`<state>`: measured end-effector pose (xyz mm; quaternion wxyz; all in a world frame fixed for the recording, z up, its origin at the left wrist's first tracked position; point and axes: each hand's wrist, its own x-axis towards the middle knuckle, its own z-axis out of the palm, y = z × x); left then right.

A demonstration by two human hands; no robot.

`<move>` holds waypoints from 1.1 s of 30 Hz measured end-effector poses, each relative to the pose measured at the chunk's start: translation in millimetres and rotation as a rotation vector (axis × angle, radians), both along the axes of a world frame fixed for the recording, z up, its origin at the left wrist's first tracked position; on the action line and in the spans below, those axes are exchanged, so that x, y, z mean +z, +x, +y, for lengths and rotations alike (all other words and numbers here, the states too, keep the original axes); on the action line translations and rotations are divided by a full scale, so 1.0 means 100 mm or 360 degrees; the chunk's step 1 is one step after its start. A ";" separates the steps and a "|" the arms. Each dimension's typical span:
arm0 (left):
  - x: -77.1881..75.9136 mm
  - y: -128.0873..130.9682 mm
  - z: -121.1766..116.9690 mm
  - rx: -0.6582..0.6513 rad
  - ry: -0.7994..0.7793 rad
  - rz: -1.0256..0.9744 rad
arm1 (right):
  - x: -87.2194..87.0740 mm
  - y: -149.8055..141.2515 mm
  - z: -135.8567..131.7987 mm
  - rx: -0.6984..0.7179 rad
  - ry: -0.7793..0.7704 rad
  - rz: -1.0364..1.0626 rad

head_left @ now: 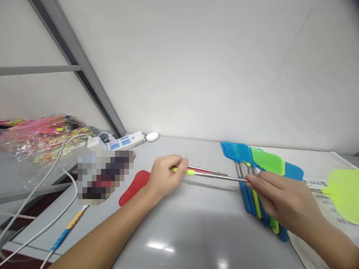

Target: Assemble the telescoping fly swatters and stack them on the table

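The left hand (165, 175) pinches the lime-green grip (179, 170) of a long fly swatter (213, 175), with the thumb and fingers pressed together around it. The right hand (280, 196) is curled closed around the swatter's steel shaft (224, 178), which runs between the two hands and on beneath the right palm. At three o'clock from the right hand, the shaft ends in a lime-green mesh head (344, 196), at the edge of the view. The swatter lies crosswise above a grey table (196, 231).

Just beyond the right hand, at twelve o'clock, lies a pile of blue swatters (238, 153), with a green mesh head (267, 160) among them. At nine o'clock from the left hand, partly beneath the wrist, sits a red mesh head (134, 186). Its thin shaft (207, 170) appears to pass behind the left hand, though the hand hides the join.

Farther off, at ten o'clock from the left hand, stand a white power strip (125, 141) and a white computer mouse (152, 137). A pixelated patch (103, 177) hides whatever lies at nine o'clock, and a plastic bag of pink items (42, 138) sits beyond it.
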<state>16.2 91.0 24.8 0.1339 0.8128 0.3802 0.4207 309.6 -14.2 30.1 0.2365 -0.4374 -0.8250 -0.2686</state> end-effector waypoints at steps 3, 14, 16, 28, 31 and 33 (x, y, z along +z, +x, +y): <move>-0.03 0.15 -0.15 -0.0182 -0.0029 0.0028 | 0.02 -0.08 -0.01 0.0043 0.0002 -0.0013; -0.04 -0.03 0.10 -0.0159 0.0290 0.0400 | -0.06 -0.11 0.02 -0.0121 -0.0285 -0.0017; -0.01 -0.13 0.17 -0.0052 0.0342 0.0395 | -0.03 -0.07 0.03 -0.0151 -0.0271 -0.0033; 0.09 -0.65 0.46 0.0426 0.0609 -0.0070 | 0.27 0.19 0.01 -0.0553 0.0368 0.0809; 0.10 -0.65 0.47 0.0485 0.0632 -0.0089 | 0.20 0.41 0.12 -0.0564 -0.0190 0.1506; 0.10 -0.66 0.47 0.0524 0.0627 -0.0088 | 0.14 0.52 0.17 -0.0477 -0.0735 0.1848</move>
